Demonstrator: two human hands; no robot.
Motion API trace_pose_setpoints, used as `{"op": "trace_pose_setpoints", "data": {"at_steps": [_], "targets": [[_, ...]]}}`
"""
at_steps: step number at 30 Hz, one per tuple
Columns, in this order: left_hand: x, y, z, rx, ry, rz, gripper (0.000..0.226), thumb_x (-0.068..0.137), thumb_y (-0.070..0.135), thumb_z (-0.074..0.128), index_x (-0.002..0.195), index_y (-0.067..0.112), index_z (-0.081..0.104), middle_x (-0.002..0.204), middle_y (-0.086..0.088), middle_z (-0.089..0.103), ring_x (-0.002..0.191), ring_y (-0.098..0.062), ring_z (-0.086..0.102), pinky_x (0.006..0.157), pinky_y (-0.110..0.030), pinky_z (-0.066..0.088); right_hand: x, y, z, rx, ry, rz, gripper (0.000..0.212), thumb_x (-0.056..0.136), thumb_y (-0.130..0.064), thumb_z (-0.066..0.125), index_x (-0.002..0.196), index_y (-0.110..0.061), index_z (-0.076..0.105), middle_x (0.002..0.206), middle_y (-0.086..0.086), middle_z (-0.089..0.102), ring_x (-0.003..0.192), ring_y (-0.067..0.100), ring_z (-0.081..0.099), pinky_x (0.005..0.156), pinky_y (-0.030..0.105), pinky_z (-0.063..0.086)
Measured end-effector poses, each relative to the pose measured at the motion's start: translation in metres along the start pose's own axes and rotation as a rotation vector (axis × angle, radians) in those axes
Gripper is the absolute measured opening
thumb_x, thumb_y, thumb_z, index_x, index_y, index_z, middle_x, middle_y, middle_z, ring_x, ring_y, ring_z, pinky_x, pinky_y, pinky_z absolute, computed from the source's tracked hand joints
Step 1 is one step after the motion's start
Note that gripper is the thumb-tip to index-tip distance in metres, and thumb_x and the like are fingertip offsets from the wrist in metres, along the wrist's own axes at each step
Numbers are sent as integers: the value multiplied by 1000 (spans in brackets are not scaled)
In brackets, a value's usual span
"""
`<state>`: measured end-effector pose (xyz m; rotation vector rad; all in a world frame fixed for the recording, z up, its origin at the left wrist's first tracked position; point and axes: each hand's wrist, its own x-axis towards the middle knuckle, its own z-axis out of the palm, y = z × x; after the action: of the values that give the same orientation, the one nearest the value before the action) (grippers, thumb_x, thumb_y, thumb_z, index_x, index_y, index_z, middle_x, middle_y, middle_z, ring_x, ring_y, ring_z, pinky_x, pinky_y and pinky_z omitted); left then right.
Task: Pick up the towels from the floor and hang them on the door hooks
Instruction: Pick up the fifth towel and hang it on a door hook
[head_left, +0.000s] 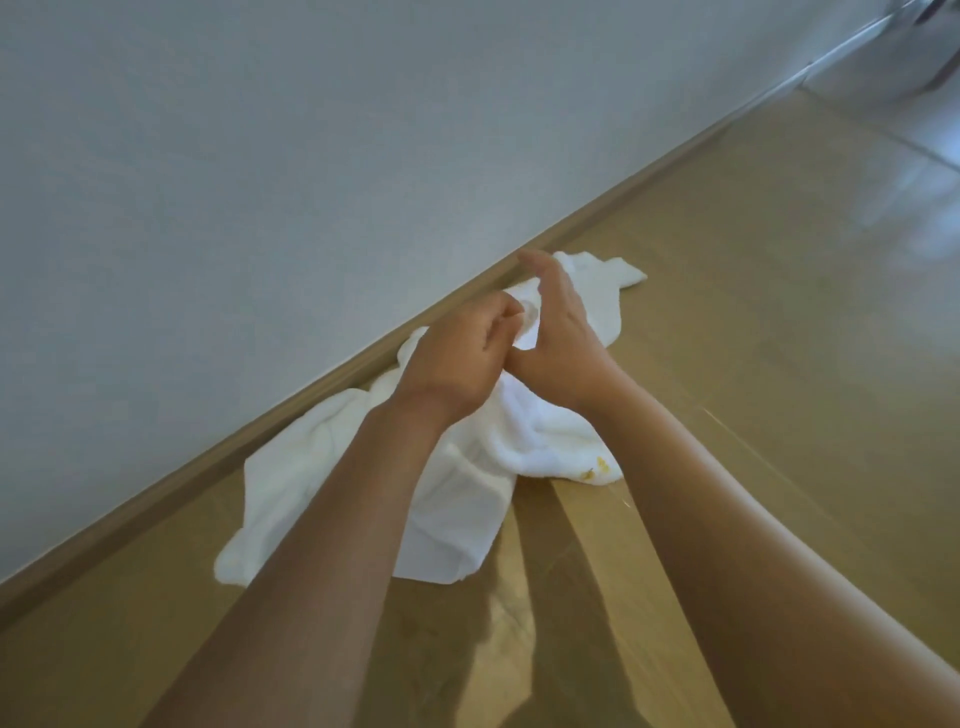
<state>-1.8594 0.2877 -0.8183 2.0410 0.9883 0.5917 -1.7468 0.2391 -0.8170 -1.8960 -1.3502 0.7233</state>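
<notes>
Soft light, glare on floor (906, 205) top R; slight blur overall.

Lying crumpled on the tan floor (753, 312) as a heap of white towels (291, 483), hugging the baseboard (156, 496). Stretching from near left to far right, bunching up highest in the middle. Spreading flatter at the near left end, tapering to a narrow tail at the far right. Showing small yellow marks on the near right edge. Blending together too much for counting.
</notes>
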Motion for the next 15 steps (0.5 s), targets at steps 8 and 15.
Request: {"op": "trace_pose_setpoints", "data": {"at_steps": [8,15], "targets": [[-3,7,-35,-204,-33,-178,10,74,28,55,79,23,47,63,11,39,56,-6,39,54,-18,35,7,-30,-9,218,181,99,14,85,-11,50,75,-1,51,69,4,47,63,15,43,59,29,35],[-7,-1,-44,-335,71,-230,35,95,29,45,90,-5,54,81,-7,51,72,-17,48,67,-34,38,4,-42,-33,180,163,87,7,84,-18,58,79,-15,55,70,-4,53,63,12,48,56,25,39]]}}
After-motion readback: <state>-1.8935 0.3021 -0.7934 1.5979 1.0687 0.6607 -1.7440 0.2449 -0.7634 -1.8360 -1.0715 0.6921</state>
